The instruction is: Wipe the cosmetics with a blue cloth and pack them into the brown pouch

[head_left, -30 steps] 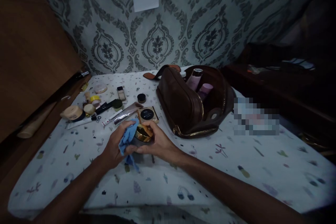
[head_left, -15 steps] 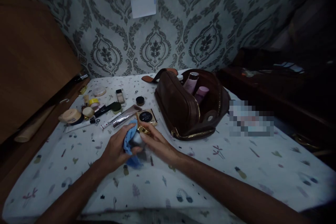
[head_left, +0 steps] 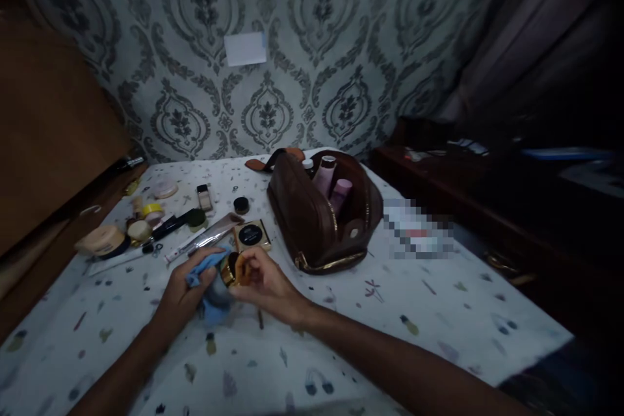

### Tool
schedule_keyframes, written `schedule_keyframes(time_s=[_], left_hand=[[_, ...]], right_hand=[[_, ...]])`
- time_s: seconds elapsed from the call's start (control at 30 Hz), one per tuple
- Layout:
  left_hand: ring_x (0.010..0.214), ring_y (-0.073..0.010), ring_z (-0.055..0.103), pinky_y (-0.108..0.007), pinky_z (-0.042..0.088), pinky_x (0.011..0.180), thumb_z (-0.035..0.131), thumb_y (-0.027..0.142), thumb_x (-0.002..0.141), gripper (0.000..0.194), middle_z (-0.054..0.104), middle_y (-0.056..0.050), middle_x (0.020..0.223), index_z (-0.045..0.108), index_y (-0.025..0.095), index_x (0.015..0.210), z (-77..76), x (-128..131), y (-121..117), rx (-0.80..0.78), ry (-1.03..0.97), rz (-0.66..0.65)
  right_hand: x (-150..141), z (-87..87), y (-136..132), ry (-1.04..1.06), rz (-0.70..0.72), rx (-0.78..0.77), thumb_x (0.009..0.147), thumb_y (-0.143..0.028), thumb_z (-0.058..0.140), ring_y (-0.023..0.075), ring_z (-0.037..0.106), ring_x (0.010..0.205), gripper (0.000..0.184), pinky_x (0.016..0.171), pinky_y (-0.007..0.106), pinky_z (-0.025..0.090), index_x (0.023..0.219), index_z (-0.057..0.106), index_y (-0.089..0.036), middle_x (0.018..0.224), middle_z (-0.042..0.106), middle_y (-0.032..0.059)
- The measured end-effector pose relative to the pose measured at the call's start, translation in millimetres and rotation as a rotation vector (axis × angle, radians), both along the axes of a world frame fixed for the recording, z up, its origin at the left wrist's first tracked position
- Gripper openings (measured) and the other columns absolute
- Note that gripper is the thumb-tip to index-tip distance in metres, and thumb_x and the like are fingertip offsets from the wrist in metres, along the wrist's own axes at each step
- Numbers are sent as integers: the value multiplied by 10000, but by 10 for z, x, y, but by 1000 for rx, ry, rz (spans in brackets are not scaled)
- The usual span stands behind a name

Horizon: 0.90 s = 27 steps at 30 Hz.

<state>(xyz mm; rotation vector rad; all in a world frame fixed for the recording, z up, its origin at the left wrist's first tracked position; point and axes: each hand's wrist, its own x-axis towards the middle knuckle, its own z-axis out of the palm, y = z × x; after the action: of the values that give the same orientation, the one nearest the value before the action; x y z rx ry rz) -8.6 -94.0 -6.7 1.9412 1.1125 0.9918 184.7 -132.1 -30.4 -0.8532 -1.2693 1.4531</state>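
Observation:
My left hand (head_left: 181, 289) is closed around a blue cloth (head_left: 214, 313), which wraps a small jar with a gold lid (head_left: 228, 271). The jar's body is blurred and partly hidden by the cloth and fingers. From the right, my right hand (head_left: 273, 286) pinches the gold lid with curled fingers. Just beyond the hands lie a gold square compact with a black round label (head_left: 250, 234) and a silver tube (head_left: 214, 234). A small black-lidded pot (head_left: 240, 205) sits behind them.
A brown toiletry bag (head_left: 297, 221) stands unzipped at centre right, with pink bottles (head_left: 324, 175) inside. Several cosmetics, including a beige jar (head_left: 103, 240) and a yellow-lidded pot (head_left: 152, 210), lie at the left. A wooden panel (head_left: 53, 110) borders the table's left; a patterned wall rises behind.
The view has shifted, so the table items appear further left. My right fingers have curled more at the gold lid, which now tips with its dark top showing. The left hand keeps the cloth.

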Motion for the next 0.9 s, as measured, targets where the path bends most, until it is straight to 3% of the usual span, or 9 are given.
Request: schedule_keyframes(time_s=[0.17, 0.27, 0.33, 0.47, 0.57, 0.7, 0.9], left_hand=[[1064, -295, 680, -416, 542, 953, 555, 634, 839, 522, 741, -78, 1119, 707, 205, 1095, -108, 6, 45, -294, -110, 78], [1104, -323, 671, -474, 560, 926, 584, 585, 834, 460, 753, -89, 1088, 718, 218, 1078, -224, -28, 66, -442, -150, 212], [1077, -339, 683, -502, 575, 894, 631, 531, 814, 386, 769, -90, 1012, 733, 232, 1035, -252, -44, 73, -489, -131, 234], [1090, -351, 674, -492, 563, 940, 715, 503, 720, 310, 780, -55, 956, 752, 260, 909, -153, -1, 59, -452, -104, 186], [1053, -347, 686, -462, 590, 886, 656, 523, 768, 301, 785, -56, 929, 756, 251, 851, -23, 90, 22, -420, -127, 138], [958, -313, 724, -431, 607, 836, 609, 531, 832, 357, 788, -56, 924, 748, 217, 932, 102, 193, 14, -454, -184, 107], [921, -286, 744, -406, 617, 789, 596, 591, 849, 408, 790, -64, 938, 735, 232, 983, 151, 309, 90, -399, -243, 250]], right_hand=[[65, 67, -29, -234, -92, 210, 668, -373, 833, 150, 589, 831, 568, 762, 294, 503, 1079, 462, -244, 982, 580, -9], [131, 72, -49, -469, -113, 334, 678, -349, 838, 198, 601, 909, 638, 808, 331, 507, 1182, 462, -238, 1018, 609, 20], [170, 67, -56, -562, -116, 383, 690, -354, 838, 237, 611, 986, 672, 864, 365, 507, 1233, 460, -238, 1096, 612, 51], [217, 81, -58, -572, -102, 458, 725, -388, 823, 260, 621, 1063, 727, 921, 374, 514, 1333, 431, -305, 1191, 607, 49], [243, 123, -58, -570, -98, 536, 760, -336, 806, 258, 591, 1154, 806, 983, 369, 490, 1439, 373, -292, 1280, 580, 83], [275, 166, -51, -571, -112, 571, 796, -344, 782, 253, 576, 1182, 792, 995, 371, 487, 1470, 373, -267, 1319, 564, 114], [332, 259, -65, -597, -186, 611, 807, -420, 760, 270, 576, 1203, 762, 996, 395, 494, 1450, 388, -250, 1294, 585, 122]])
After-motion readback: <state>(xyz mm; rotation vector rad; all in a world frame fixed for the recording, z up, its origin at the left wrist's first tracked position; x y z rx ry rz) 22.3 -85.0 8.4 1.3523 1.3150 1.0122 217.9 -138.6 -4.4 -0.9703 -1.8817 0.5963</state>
